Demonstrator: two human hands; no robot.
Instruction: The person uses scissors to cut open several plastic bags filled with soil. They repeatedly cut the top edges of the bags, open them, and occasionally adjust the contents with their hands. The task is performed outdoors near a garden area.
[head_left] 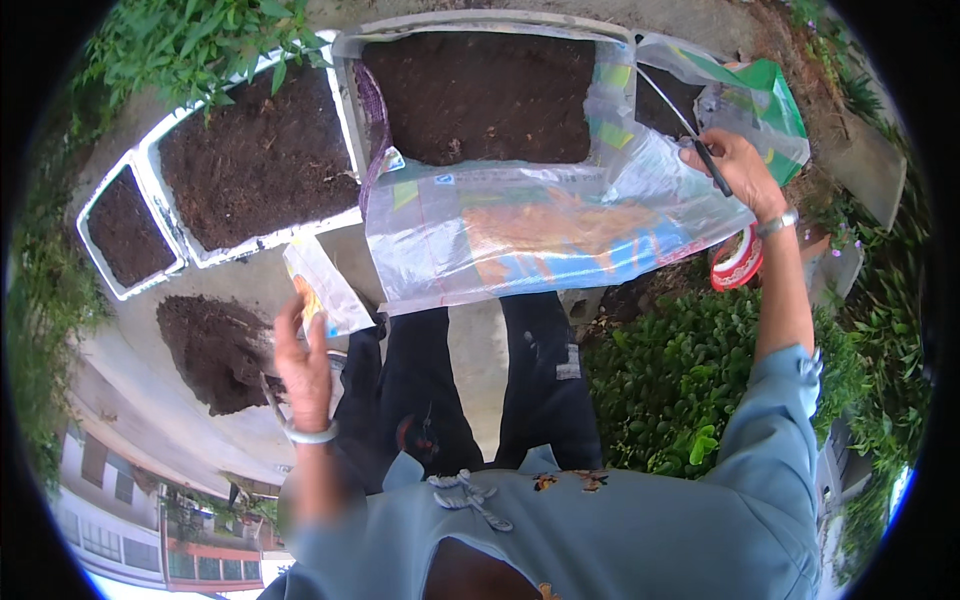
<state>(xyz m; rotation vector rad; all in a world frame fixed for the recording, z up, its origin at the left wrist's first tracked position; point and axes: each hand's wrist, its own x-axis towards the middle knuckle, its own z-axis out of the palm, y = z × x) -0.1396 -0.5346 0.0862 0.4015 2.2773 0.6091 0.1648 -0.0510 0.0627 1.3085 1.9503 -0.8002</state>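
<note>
Single head-worn fisheye view, looking steeply down, close above the shirt, planters farther off

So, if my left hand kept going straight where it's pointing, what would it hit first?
Past the printed packet it holds, your left hand would likely meet the soil planter's white near rim first; depth is unclear, so it might pass above.

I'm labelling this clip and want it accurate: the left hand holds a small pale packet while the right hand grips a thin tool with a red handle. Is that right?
Not quite: the handle colour is wrong. The head view shows the right hand gripping a thin black-handled tool. The left hand does hold a small pale packet.
</note>
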